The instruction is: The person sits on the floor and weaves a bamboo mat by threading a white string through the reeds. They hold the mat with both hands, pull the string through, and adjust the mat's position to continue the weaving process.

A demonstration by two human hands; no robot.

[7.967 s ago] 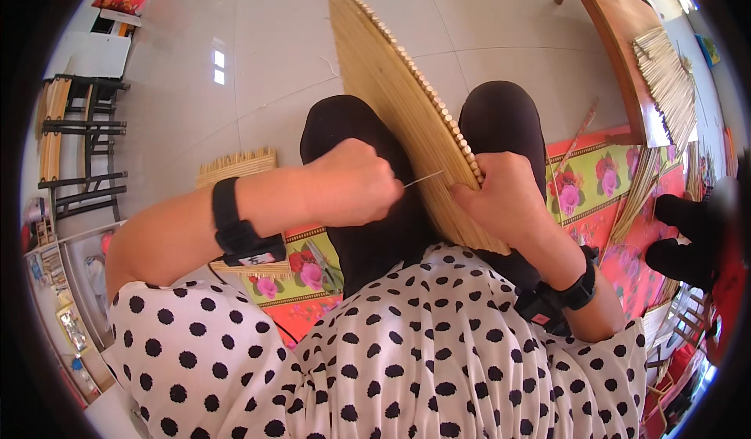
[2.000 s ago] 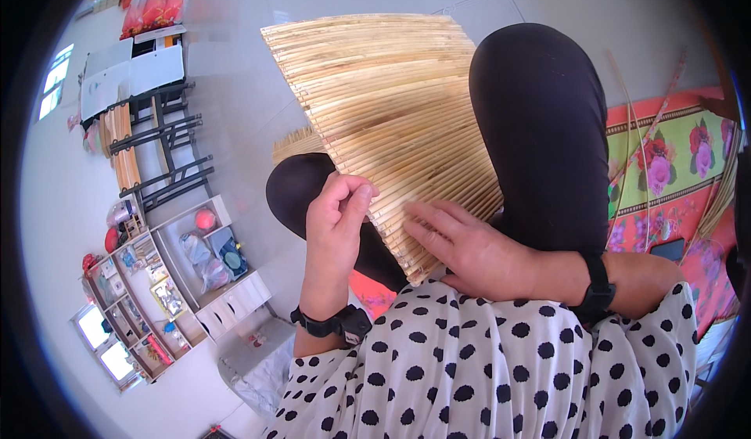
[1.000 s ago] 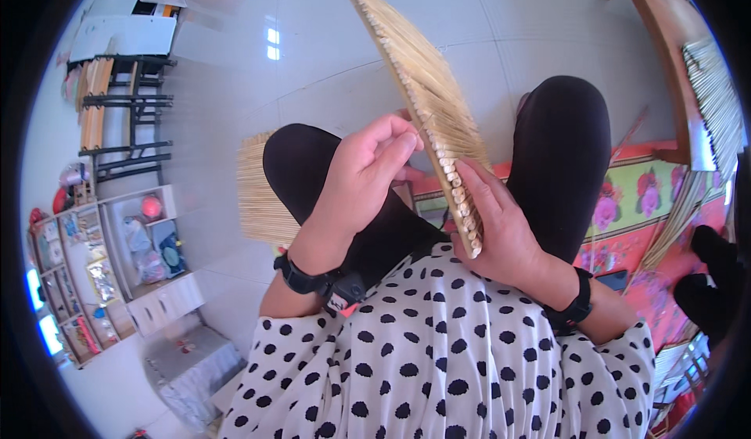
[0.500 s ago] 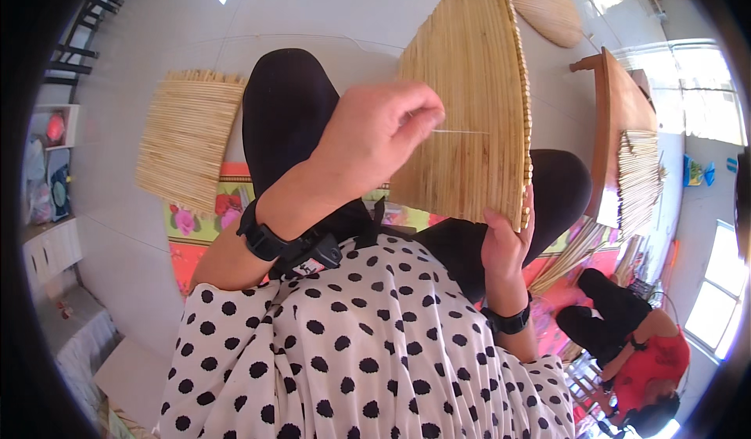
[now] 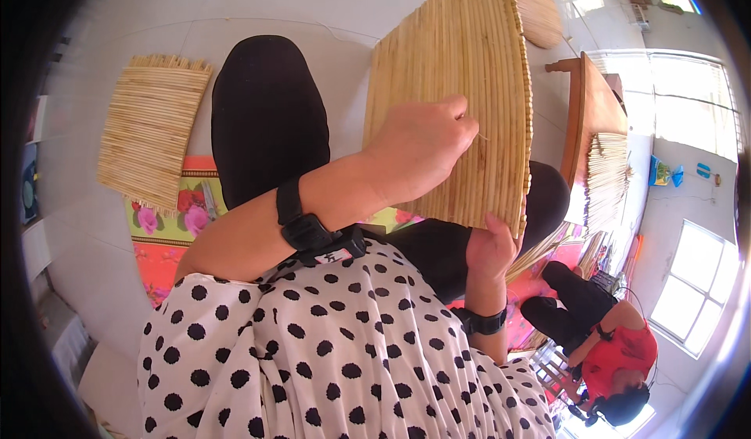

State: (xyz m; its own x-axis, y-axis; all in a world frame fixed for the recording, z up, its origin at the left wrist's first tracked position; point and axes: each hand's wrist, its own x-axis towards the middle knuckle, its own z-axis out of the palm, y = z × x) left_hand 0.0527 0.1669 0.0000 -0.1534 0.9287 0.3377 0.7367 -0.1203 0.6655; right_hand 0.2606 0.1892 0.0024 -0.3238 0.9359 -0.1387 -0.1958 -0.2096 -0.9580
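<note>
A tall panel of pale yellow stalks (image 5: 450, 55), joined side by side, stands tilted in front of me. My right hand (image 5: 493, 250) grips its lower right corner, thumb on the near face and the fingers mostly behind. Close against that face, my left hand (image 5: 422, 148) is closed in a pinch. A short bit of white thread (image 5: 484, 138) shows just beyond its fingertips, by the stalks. Whether a needle is also in the pinch is hidden.
Another stalk mat (image 5: 152, 130) lies at left, partly on a flowered floor cloth (image 5: 195, 220). A rounded stalk panel (image 5: 537, 8) lies at the far right. A wooden table (image 5: 598, 102) with a stalk bundle (image 5: 609, 177) stands right. A person in red (image 5: 618, 353) sits at lower right.
My left hand has moved right, closer to the panel, and the visible stretch of thread is shorter. The right hand keeps its hold on the corner. The whole view has shifted slightly.
</note>
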